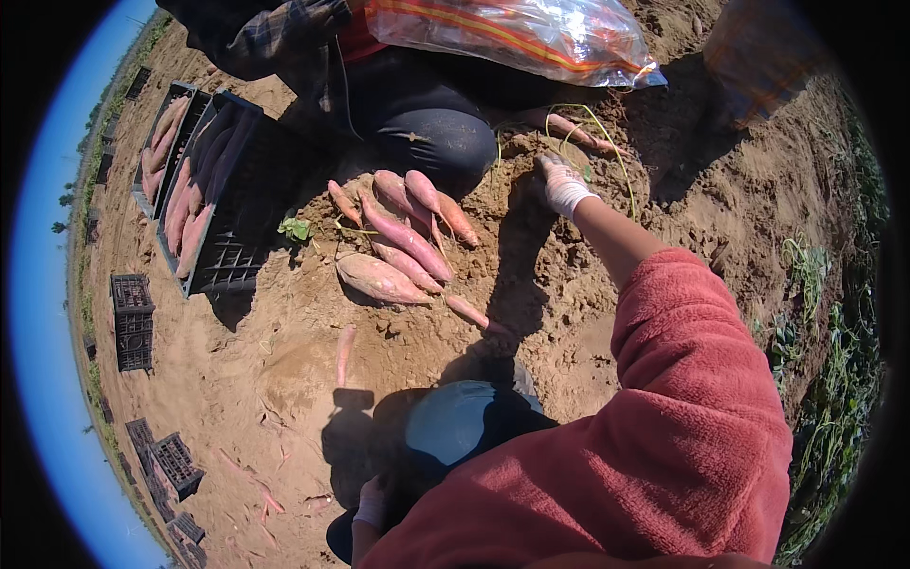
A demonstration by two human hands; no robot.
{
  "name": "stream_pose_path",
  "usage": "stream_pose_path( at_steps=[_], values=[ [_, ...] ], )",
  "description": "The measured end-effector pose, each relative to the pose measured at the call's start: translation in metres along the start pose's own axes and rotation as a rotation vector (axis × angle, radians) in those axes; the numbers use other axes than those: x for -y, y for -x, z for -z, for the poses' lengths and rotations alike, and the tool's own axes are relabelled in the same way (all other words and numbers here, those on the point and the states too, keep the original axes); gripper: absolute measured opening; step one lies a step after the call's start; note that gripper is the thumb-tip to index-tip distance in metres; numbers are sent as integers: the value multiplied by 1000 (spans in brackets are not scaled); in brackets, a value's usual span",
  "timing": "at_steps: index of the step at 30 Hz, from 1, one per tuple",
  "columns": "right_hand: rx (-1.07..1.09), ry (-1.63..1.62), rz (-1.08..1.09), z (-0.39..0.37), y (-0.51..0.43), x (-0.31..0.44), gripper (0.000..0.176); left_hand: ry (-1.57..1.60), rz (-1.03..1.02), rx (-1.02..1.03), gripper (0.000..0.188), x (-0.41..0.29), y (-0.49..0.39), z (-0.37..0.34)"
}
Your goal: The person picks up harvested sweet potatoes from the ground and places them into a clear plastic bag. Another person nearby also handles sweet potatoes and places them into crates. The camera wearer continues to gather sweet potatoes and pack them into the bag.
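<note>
My right hand point(564, 186), in a whitish glove, reaches to the loose soil just below some long thin sweet potatoes point(569, 129) and a green vine stem. Its fingertips are dirty and partly hidden, so a grip cannot be made out. Low in the view, my left hand point(371, 500), also gloved, is by my dark-clad leg in shadow; its fingers are hard to see. Between me and a kneeling person lies a group of pink sweet potatoes point(405, 238), with a thin one point(467, 311) beside it and another point(345, 355) nearer my knee.
The other person's knee point(435, 142) is close beyond the group, under a clear plastic bag point(519, 35) with orange stripes. Black crates of sweet potatoes point(186, 213) stand at the left, more crates point(132, 322) farther off. Vines point(832, 412) line the right side.
</note>
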State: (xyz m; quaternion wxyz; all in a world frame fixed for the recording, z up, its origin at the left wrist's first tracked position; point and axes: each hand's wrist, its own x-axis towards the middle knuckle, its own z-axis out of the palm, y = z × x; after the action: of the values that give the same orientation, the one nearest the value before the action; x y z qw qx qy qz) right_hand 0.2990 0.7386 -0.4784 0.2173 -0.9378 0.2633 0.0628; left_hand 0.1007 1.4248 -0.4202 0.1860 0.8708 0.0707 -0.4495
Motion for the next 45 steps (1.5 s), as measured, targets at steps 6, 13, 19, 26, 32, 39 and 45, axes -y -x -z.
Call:
stream_pose_path(
  at_steps=[6,13,19,26,32,39,45],
  values=[
    [368,220,-153,29,-89,25,47,197,136,-49,41,-41,25,16],
    [406,319,-167,-5,-133,-13,35,768,271,-75,22,-62,-8,22],
    [567,243,8,22,-35,-7,46,560,79,13,18,-96,-31,20],
    [532,48,199,13,20,-51,42,488,16,52,31,-29,-53,-25],
    [104,57,116,46,-80,-59,45,394,131,126,35,-42,-48,2],
    [446,345,51,13,-147,-47,45,346,134,-55,32,-72,-45,11],
    [462,504,73,-9,-156,-50,34,419,91,-27,31,-99,-48,20]
  ],
)
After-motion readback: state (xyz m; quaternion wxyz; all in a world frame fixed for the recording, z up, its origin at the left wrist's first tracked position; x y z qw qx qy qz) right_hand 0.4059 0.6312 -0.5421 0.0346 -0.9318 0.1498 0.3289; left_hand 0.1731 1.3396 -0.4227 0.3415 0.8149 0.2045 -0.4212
